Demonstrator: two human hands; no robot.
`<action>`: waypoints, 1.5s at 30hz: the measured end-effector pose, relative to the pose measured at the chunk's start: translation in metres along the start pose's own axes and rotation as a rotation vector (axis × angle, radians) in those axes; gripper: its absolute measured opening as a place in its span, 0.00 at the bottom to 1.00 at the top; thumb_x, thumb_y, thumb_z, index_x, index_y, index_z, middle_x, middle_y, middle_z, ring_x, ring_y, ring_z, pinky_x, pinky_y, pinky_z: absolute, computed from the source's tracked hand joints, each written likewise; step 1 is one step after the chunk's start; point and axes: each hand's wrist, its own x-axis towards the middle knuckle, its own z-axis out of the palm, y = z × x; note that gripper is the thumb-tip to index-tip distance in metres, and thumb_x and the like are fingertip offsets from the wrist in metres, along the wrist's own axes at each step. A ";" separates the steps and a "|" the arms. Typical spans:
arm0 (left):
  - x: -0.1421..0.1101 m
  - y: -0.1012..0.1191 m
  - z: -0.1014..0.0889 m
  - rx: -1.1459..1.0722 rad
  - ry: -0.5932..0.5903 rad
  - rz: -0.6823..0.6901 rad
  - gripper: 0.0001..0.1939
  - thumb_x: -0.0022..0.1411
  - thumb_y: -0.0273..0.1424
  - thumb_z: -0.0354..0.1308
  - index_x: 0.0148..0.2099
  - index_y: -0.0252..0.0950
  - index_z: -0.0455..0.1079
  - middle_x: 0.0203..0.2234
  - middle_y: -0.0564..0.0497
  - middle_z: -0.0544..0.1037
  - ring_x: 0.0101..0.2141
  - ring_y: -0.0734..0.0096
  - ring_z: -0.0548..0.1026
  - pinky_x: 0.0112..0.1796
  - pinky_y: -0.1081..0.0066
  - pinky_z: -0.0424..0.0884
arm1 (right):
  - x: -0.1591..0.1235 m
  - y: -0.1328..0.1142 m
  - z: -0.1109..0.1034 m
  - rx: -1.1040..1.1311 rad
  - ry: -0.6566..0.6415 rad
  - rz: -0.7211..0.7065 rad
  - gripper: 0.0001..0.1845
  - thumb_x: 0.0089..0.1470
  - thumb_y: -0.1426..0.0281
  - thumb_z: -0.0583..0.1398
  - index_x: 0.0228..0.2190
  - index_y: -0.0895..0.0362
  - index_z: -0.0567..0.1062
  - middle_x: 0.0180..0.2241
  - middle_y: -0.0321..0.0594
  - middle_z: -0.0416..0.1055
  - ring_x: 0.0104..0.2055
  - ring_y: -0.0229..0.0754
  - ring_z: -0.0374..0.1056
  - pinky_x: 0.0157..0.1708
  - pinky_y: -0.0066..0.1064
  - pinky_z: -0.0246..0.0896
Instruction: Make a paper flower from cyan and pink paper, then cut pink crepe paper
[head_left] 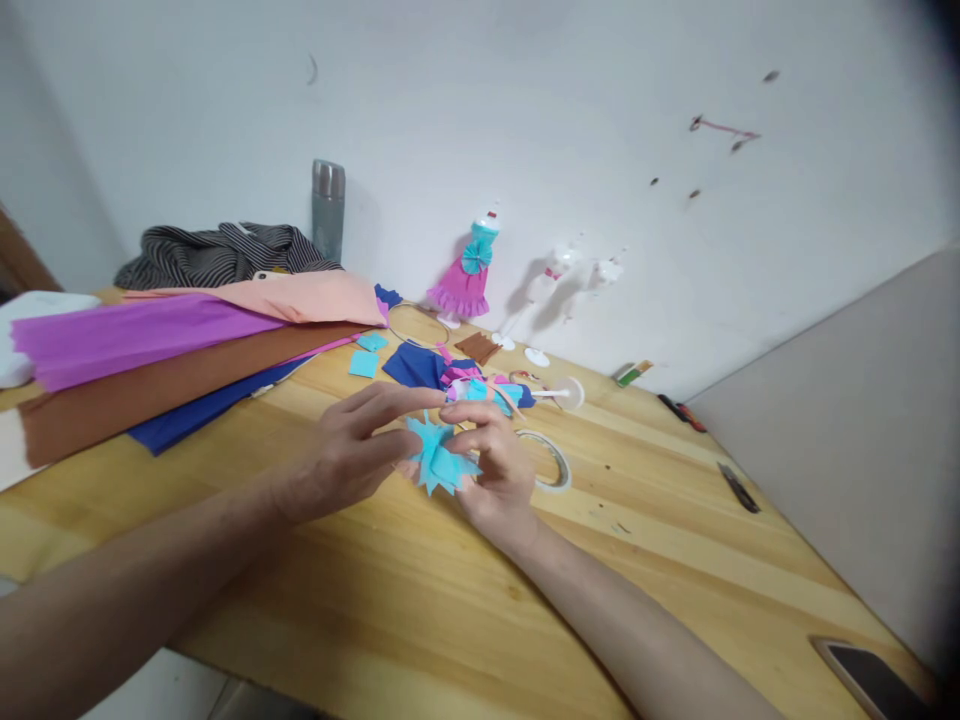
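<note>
Left of the round white tape roll (563,467), the right hand (496,462) clamps its grip on a spiky sky-blue paper flower (435,458), which might tear if the left hand (341,455), pinch unclear, tugs hard.

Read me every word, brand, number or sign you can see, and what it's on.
No readable text in view.
Light-blue paper: no lettering visible.
Flask: no lettering visible.
Small green-and-white item by the wall: too small to read.
Phone: dark screen, nothing readable.
</note>
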 end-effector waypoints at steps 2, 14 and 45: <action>-0.001 0.000 0.001 -0.039 -0.017 -0.010 0.07 0.59 0.19 0.54 0.33 0.35 0.63 0.44 0.41 0.75 0.41 0.66 0.75 0.40 0.67 0.73 | 0.001 -0.001 0.000 -0.015 -0.022 -0.028 0.03 0.57 0.70 0.56 0.31 0.53 0.71 0.42 0.44 0.70 0.44 0.46 0.69 0.42 0.41 0.65; -0.004 -0.001 0.005 -0.222 -0.148 -0.103 0.25 0.56 0.15 0.50 0.55 0.38 0.63 0.46 0.43 0.74 0.45 0.67 0.73 0.45 0.68 0.72 | -0.001 0.000 0.000 -0.063 -0.058 -0.022 0.06 0.57 0.72 0.56 0.32 0.53 0.74 0.40 0.45 0.70 0.44 0.47 0.68 0.42 0.43 0.65; -0.015 0.000 0.024 -0.927 -0.173 -1.355 0.14 0.49 0.36 0.64 0.23 0.33 0.64 0.17 0.55 0.70 0.21 0.76 0.66 0.26 0.74 0.58 | -0.003 0.009 0.014 0.513 0.046 0.929 0.12 0.44 0.61 0.66 0.24 0.55 0.72 0.21 0.33 0.72 0.22 0.37 0.65 0.24 0.29 0.59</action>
